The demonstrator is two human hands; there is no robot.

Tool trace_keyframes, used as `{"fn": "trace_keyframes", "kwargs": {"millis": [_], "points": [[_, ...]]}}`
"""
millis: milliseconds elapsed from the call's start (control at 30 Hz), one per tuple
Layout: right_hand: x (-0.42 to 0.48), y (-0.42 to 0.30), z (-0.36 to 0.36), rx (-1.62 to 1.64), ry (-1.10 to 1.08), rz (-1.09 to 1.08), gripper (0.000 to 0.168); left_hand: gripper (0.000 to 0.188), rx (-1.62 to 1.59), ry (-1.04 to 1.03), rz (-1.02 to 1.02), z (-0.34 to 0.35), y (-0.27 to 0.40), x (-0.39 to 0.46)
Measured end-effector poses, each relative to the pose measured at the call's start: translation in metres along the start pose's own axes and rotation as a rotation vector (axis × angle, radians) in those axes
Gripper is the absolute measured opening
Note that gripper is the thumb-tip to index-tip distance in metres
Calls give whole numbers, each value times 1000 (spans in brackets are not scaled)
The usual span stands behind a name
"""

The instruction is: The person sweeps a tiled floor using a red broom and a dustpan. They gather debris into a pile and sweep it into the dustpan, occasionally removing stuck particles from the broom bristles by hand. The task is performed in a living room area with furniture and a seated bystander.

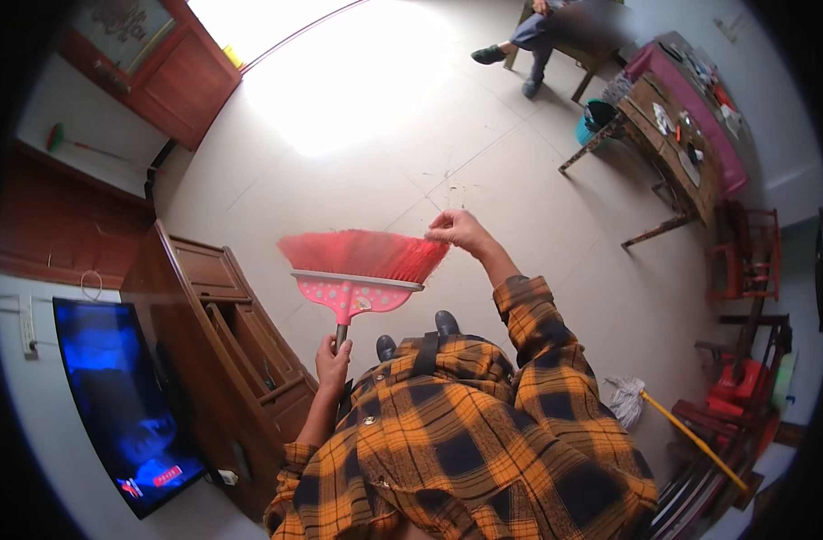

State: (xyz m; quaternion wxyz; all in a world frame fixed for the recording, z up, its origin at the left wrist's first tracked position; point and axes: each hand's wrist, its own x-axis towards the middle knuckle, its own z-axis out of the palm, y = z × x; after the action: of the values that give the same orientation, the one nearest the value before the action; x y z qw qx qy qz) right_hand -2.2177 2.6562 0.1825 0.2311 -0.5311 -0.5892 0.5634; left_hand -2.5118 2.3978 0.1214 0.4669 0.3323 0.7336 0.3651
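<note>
My left hand (333,364) is wrapped around the metal handle of a broom (351,297), just below its pink dotted head. The broom is turned bristles-up in front of me, its red bristles (357,253) fanned out and pointing away from my body. At the right end of the bristles is my right hand (460,231), thumb and fingertips pinched together at the bristle tips. Whether something small is between those fingers is too fine to tell. Dark bits of debris (462,187) lie on the tiled floor (519,202) beyond my right hand.
A wooden TV cabinet (249,324) and a lit television (121,398) stand at left. On the right are a worn wooden table (675,135), stacked red chairs (735,378) and a mop (627,401). A seated person (536,40) is near a teal basket (586,128). A door (188,81) stands at upper left.
</note>
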Motion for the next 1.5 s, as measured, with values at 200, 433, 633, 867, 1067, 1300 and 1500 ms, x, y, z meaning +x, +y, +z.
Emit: {"fn": "trace_keyframes", "kwargs": {"millis": [200,433,633,867,1067,1300,1500], "points": [[-28,56,-18,-255,397,-125,16,23,173,-58,131,-1,1,13],[-53,43,-29,272,314,54,17,26,361,-59,313,8,34,9],[-60,64,11,-248,628,-133,19,27,498,-177,351,13,61,-7],[-83,46,-3,426,580,92,14,31,610,-235,476,-14,49,-20],[-54,-8,29,532,250,-48,33,32,725,-368,471,-2,53,-46],[-69,42,-23,824,742,-41,17,25,739,-416,545,19,64,-81],[-171,76,-72,575,571,124,14,28,814,-417,482,32,43,-96]]}}
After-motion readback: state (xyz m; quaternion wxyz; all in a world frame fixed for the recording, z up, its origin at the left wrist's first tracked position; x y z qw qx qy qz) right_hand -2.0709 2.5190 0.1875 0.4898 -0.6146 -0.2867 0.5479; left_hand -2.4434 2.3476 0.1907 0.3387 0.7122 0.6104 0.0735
